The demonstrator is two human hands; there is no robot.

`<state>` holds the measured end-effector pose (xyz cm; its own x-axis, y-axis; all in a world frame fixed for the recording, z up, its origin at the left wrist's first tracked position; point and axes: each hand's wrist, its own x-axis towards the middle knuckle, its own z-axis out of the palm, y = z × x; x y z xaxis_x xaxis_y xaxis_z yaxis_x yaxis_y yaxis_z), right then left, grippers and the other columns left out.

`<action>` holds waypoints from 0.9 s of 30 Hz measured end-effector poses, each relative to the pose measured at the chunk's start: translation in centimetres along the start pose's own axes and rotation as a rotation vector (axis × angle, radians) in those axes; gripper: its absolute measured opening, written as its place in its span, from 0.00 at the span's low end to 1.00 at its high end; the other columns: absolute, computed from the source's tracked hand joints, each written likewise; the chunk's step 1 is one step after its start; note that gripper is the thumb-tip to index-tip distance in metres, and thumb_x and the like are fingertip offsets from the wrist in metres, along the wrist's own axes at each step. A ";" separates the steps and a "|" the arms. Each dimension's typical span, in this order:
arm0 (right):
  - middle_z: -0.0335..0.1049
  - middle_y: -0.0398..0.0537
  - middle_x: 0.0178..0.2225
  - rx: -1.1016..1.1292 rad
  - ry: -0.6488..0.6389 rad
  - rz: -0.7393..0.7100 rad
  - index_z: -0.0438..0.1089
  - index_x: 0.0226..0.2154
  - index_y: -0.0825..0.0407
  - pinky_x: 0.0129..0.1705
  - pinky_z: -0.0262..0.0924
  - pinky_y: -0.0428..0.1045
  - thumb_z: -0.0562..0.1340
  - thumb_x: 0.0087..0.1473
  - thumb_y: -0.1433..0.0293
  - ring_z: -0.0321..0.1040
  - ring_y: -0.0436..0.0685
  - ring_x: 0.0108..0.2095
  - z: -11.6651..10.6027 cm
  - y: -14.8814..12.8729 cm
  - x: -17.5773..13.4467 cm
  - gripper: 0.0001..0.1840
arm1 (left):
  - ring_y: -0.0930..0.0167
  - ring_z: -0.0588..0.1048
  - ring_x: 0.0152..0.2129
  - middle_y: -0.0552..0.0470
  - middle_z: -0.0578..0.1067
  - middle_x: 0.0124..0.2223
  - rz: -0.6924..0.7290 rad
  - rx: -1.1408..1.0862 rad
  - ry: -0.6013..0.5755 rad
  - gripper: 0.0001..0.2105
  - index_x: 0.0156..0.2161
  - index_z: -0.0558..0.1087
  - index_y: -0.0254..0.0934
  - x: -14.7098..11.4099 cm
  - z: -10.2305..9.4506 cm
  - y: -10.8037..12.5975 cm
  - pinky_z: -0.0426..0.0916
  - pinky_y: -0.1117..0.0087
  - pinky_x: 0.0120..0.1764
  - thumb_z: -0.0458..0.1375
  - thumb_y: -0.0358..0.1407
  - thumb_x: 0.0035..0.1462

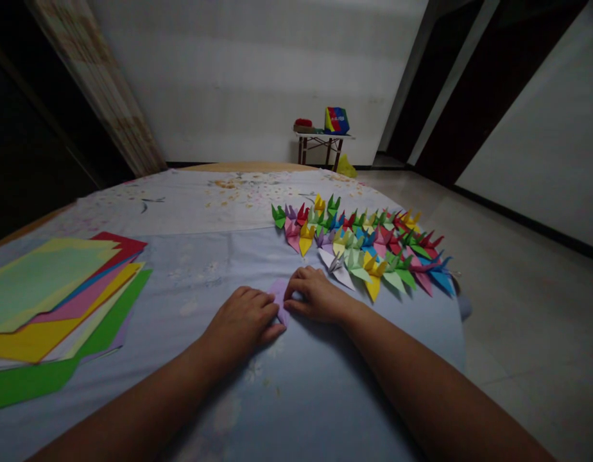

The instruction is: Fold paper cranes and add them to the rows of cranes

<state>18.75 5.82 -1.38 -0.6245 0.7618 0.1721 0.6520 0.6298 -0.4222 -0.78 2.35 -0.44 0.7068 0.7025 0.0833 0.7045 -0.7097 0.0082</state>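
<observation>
A small folded piece of purple paper (278, 290) lies on the tablecloth between my hands. My left hand (246, 316) rests on its left edge, fingers bent and pressing it against the cloth. On its right edge my right hand (312, 294) pinches with curled fingers and thumb. Parts of the paper are hidden under the fingertips. Just beyond my right hand stand many folded paper cranes in rows, the nearest a white crane (337, 266) and a yellow crane (373, 273).
A fanned stack of coloured paper sheets (46, 282) lies at the left of the table. The floral tablecloth (190, 212) covers the table, whose rounded right edge borders the floor. By the far wall, a small folding table (324, 136) carries a colourful box (336, 120).
</observation>
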 end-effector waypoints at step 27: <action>0.62 0.48 0.37 0.014 0.019 -0.020 0.70 0.34 0.49 0.42 0.47 0.52 0.61 0.50 0.65 0.57 0.56 0.40 0.5 0.4 0.1 0.08 | 0.65 0.66 0.40 0.49 0.69 0.41 -0.233 -0.188 0.154 0.09 0.38 0.67 0.38 -0.3 2.0 1.1 0.60 0.61 0.43 0.51 0.41 0.57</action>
<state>18.75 6.12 -1.97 -0.6288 0.7521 0.1975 0.6333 0.6427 -0.4311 -0.13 1.49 -2.44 0.5000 0.8410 0.2068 0.8117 -0.5383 0.2268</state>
